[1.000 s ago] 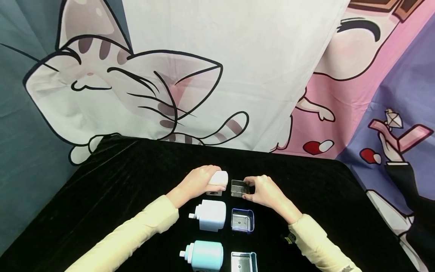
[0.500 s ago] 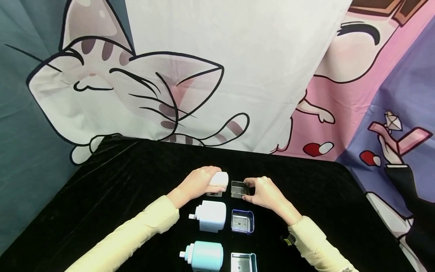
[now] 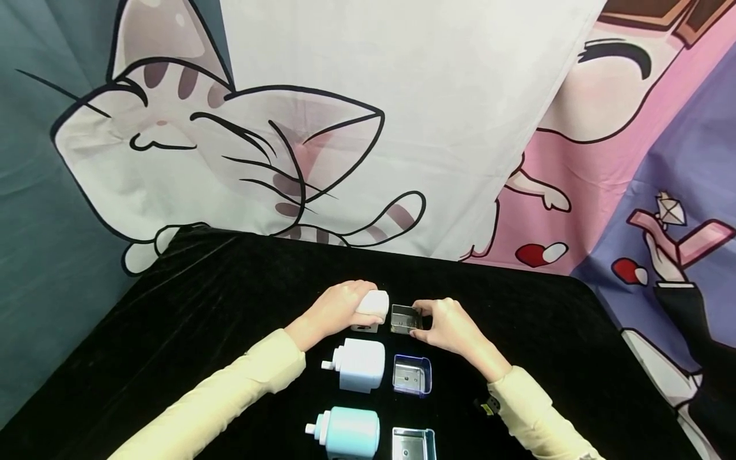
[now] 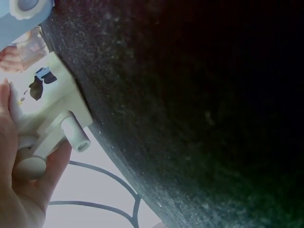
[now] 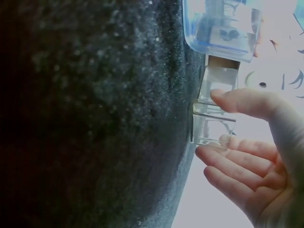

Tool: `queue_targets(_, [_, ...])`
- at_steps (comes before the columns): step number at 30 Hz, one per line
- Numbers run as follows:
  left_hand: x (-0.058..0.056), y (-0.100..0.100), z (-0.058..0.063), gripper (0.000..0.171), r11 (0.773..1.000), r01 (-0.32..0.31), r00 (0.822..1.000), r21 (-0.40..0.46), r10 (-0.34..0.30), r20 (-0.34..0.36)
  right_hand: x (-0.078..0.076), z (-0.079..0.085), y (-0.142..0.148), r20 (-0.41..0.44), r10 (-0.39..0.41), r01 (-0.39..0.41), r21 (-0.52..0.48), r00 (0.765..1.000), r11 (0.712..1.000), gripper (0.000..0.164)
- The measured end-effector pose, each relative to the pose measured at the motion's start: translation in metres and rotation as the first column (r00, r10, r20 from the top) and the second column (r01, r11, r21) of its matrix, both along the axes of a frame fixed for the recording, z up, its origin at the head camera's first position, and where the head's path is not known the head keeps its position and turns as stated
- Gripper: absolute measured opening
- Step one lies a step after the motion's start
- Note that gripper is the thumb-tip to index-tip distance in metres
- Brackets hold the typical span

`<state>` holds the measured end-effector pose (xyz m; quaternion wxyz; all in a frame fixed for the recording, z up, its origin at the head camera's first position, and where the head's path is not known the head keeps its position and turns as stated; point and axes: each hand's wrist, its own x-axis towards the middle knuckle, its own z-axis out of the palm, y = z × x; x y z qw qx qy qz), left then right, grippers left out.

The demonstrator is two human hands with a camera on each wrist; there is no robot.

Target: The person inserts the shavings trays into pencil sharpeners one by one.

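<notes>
My left hand [image 3: 335,308] grips a white pump bottle [image 3: 375,303] lying on the black cloth. In the left wrist view, the pump bottle [image 4: 45,97] shows a dark printed picture, a spout and a round knob. To its right, a small clear plastic box [image 3: 405,317] sits open side up. My right hand [image 3: 451,326] pinches this box by its right end, thumb on the near side and fingers on the far side. In the right wrist view, the clear box [image 5: 213,129] stands between the thumb and fingertips. A narrow gap separates box and bottle in the head view.
Nearer to me lie a pale blue pump bottle [image 3: 361,364] and a turquoise pump bottle [image 3: 351,433]. Beside them stand a blue-rimmed clear box [image 3: 411,375] and another clear box [image 3: 413,444]. Black cloth [image 3: 241,275] covers the table, with a printed curtain [image 3: 460,115] behind.
The head view has shifted slightly. Both hands keep the same holds, and the bottles and boxes stay in place.
</notes>
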<state>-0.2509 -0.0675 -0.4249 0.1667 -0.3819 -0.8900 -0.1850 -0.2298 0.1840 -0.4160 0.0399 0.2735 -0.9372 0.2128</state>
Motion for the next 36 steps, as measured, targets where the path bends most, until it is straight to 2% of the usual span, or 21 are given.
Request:
queue_targets(18, [0.000, 0.000, -0.002, 0.057, 1.000, -0.010, 1.000, -0.024, 0.010, -0.009, -0.002, 0.000, -0.005, -0.010, 0.024, -0.024, 0.000, 1.000, 1.000, 0.027])
queue_targets(36, [0.001, 0.000, -0.001, 0.056, 1.000, -0.004, 1.000, -0.006, 0.004, 0.004, -0.002, 0.000, -0.010, 0.011, 0.028, -0.028, 0.006, 1.000, 1.000, 0.027])
